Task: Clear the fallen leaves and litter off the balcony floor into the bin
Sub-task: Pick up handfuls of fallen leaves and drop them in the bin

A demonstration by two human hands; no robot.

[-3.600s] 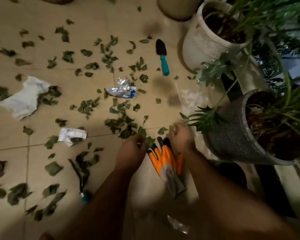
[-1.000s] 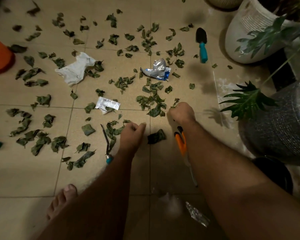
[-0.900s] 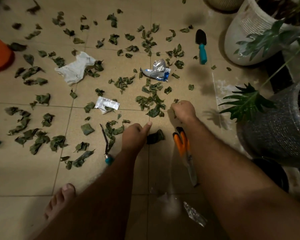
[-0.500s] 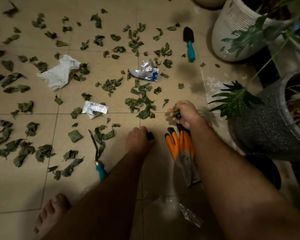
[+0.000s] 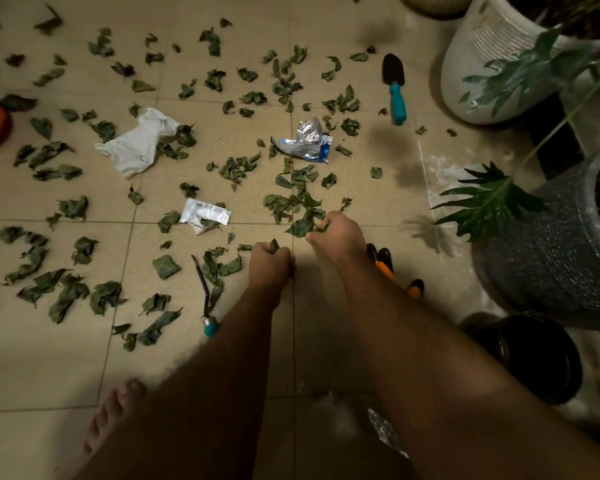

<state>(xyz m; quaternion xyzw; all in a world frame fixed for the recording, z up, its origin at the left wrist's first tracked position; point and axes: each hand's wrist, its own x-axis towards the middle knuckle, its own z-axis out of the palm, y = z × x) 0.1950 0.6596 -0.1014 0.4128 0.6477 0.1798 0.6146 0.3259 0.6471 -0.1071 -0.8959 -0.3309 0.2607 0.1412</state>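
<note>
We've just scooped the near leaf into our left hand (image 5: 270,261), fisted on it, while right hand (image 5: 336,233) now grabs leaves (image 5: 302,211); floor stays mostly littered.

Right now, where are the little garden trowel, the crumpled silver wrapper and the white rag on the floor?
Garden trowel (image 5: 396,102): head view, on its teal handle.
Silver wrapper (image 5: 305,142): head view, on its crumpled middle.
White rag (image 5: 137,143): head view, on the middle of the cloth.
</note>
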